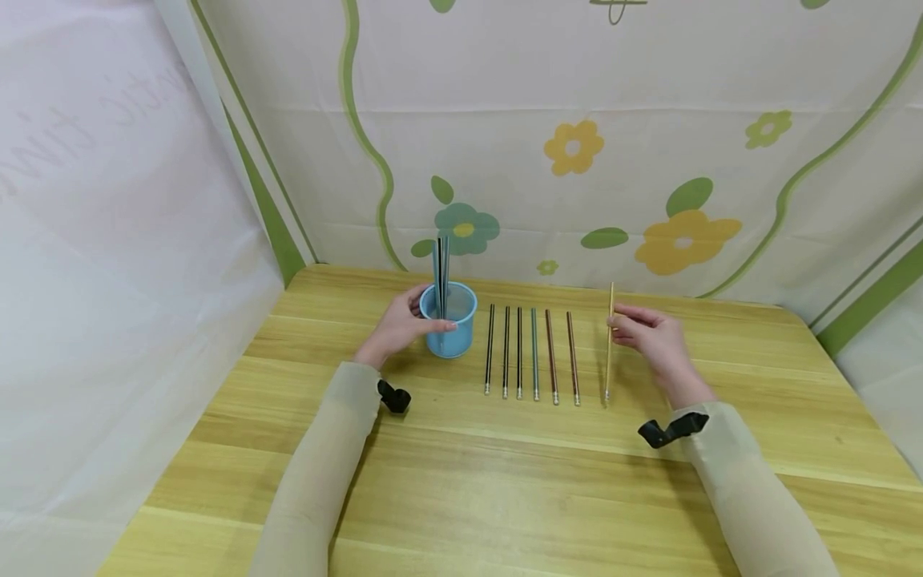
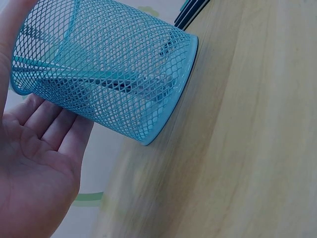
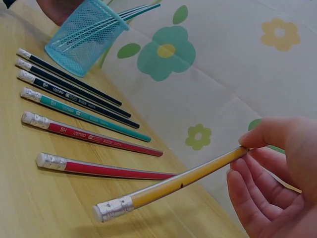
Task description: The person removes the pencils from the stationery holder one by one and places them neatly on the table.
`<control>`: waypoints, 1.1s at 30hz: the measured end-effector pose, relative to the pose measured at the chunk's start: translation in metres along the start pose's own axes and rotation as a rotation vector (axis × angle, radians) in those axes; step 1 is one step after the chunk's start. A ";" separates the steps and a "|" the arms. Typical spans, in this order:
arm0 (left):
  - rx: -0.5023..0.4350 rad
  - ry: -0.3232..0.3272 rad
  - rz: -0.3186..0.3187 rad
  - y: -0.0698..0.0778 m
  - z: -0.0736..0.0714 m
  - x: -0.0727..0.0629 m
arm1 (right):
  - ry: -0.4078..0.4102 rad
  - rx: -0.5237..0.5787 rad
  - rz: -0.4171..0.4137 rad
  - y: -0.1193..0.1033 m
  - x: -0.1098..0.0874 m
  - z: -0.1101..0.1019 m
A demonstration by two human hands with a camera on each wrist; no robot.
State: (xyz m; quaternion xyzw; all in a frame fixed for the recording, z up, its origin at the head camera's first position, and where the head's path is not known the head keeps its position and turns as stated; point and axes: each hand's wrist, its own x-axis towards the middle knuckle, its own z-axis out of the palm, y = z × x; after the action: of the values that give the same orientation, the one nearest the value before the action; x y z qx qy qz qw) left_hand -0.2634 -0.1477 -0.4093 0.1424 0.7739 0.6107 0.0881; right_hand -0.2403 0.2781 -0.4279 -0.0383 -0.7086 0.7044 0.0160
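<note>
My left hand (image 1: 395,327) grips a blue mesh pencil cup (image 1: 452,341), the thumb along its near side at the rim and the fingers on the far side. The cup stands upright on the table. Several dark and teal pencils (image 1: 441,264) lean inside it. At the right, my right hand (image 1: 662,344) pinches a yellow pencil (image 3: 163,187) near its far end between thumb and fingers. Its white eraser end points down toward the tabletop; whether it touches is unclear. Between the hands lie three black pencils (image 1: 506,353), a green pencil (image 1: 535,354) and two red pencils (image 1: 551,357).
The loose pencils form a side-by-side row on the wooden table (image 1: 461,497), eraser ends toward me. A white curtain (image 1: 505,72) with printed flowers hangs behind the table's back edge. More white cloth (image 1: 108,280) is on the left. Black wrist mounts (image 1: 671,430) sit on both sleeves.
</note>
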 end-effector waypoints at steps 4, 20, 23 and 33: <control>-0.005 0.002 0.007 0.000 0.000 0.000 | -0.022 -0.073 0.012 0.002 0.004 0.002; -0.022 -0.008 0.010 0.001 0.001 -0.001 | -0.053 -0.285 0.106 0.008 0.014 0.003; -0.016 -0.004 0.005 0.001 0.001 -0.001 | -0.058 -0.290 0.135 0.010 0.016 0.002; 0.006 0.014 0.006 -0.031 -0.002 0.015 | -0.065 -0.367 0.172 0.019 0.020 0.002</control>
State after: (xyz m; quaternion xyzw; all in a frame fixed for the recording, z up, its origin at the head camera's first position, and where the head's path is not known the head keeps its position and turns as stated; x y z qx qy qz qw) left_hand -0.2819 -0.1511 -0.4386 0.1409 0.7759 0.6096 0.0804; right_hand -0.2600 0.2777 -0.4474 -0.0782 -0.8193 0.5631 -0.0744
